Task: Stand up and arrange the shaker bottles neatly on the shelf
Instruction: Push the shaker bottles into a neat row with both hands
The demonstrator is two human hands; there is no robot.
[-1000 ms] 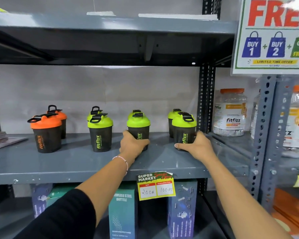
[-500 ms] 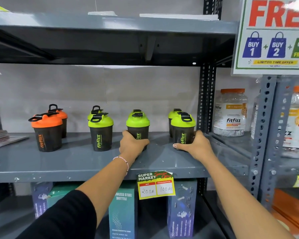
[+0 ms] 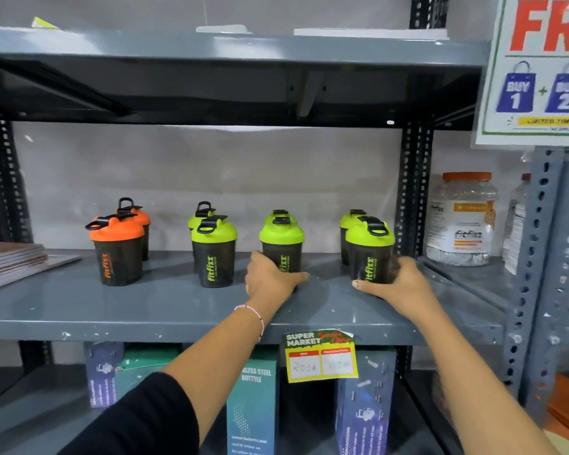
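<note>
Several dark shaker bottles stand upright in pairs on the grey shelf [image 3: 145, 310]. Two orange-lidded bottles [image 3: 117, 249] stand at the left, then a green-lidded pair [image 3: 213, 249]. My left hand [image 3: 270, 279] wraps the base of the third front green-lidded bottle [image 3: 281, 244]. My right hand [image 3: 396, 284] grips the base of the rightmost front green-lidded bottle [image 3: 370, 249]. One more green-lidded bottle stands behind each held one.
A stack of flat booklets [image 3: 14, 261] lies at the shelf's left end. A clear jar with an orange lid [image 3: 462, 221] stands on the neighbouring shelf past the black upright [image 3: 413, 192]. A yellow price tag [image 3: 319, 356] hangs from the shelf edge; boxes stand below.
Both hands stay on the same two bottles. The rightmost front bottle has shifted slightly forward and left; the view has panned a little to the left.
</note>
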